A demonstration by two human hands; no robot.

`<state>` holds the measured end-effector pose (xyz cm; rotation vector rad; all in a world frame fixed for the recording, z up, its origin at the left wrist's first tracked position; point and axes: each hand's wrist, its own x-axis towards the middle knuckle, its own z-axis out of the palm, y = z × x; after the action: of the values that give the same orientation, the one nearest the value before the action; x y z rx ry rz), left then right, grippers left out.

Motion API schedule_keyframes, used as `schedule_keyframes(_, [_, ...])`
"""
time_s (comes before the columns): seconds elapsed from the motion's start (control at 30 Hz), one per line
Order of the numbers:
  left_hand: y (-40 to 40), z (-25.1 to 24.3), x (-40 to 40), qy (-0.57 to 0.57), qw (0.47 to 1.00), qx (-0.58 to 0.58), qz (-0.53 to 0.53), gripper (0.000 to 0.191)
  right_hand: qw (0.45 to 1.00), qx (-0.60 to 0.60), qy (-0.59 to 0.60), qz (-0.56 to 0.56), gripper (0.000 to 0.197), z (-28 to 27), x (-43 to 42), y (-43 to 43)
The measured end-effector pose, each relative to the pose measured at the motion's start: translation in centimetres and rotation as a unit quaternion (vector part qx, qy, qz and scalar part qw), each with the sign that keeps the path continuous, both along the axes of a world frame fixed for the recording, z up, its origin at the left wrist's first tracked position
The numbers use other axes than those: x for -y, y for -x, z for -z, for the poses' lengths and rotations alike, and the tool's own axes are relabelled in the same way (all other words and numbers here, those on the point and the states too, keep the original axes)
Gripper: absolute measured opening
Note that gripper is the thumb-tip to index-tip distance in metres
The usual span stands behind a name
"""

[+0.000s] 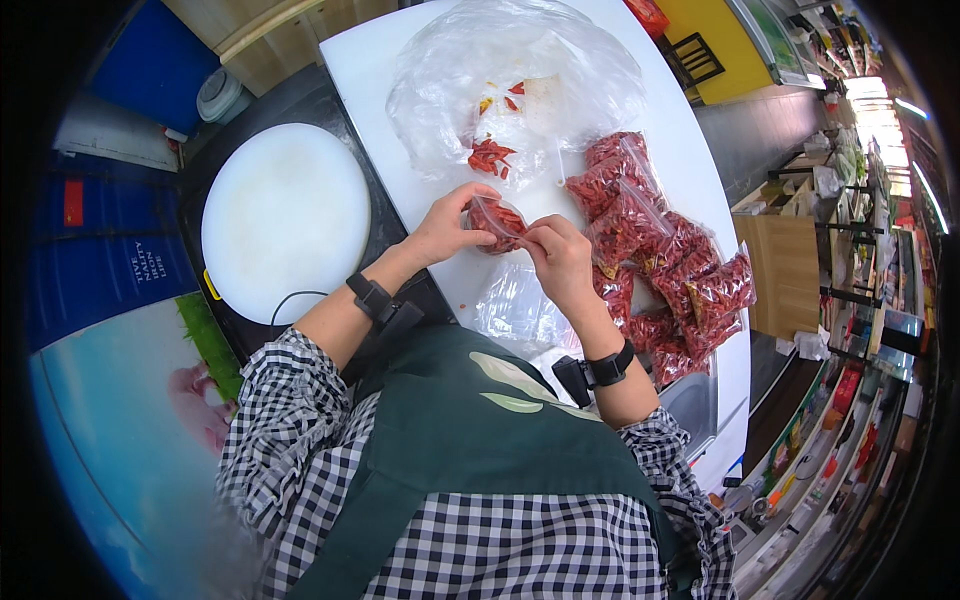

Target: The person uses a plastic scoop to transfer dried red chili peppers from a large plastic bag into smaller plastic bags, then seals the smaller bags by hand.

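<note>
Between my hands is a clear zip bag of dried red chillies. My left hand grips its left side, with the thumb in front and the fingers at the top edge. The fingertips of my right hand pinch its right corner at the zip edge. Beyond them a large clear plastic bag lies spread out, with a few loose dried chillies in it. Several filled bags of chillies are heaped to the right of my right hand. Flat clear plastic bags lie just below my hands.
A round white cutting board rests on a dark surface to the left of the white table. A metal tray is at the near right, partly hidden by the filled bags. Stocked shelves stand farther right.
</note>
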<state>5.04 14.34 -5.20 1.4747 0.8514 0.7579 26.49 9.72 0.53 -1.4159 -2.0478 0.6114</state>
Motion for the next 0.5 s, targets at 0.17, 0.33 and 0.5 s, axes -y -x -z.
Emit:
schedule_keyframes(0.17, [-0.8, -1.6, -0.3, -0.105, 0.991, -0.078, 0.015, 0.065, 0.996, -0.012, -0.078, -0.03, 0.015, -1.2, -0.2, -1.0])
schedule_keyframes(0.33, [-1.0, -4.6, -0.2, -0.098, 0.994, -0.042, 0.03, 0.068, 0.992, -0.106, -0.061, 0.026, 0.017, -3.8, -3.3, -3.2])
schedule_keyframes(0.5, [-1.9, -7.2, -1.3, -0.096, 0.992, -0.078, 0.004, 0.053, 0.991, -0.02, -0.006, 0.134, 0.018, -0.3, -9.3, -5.2])
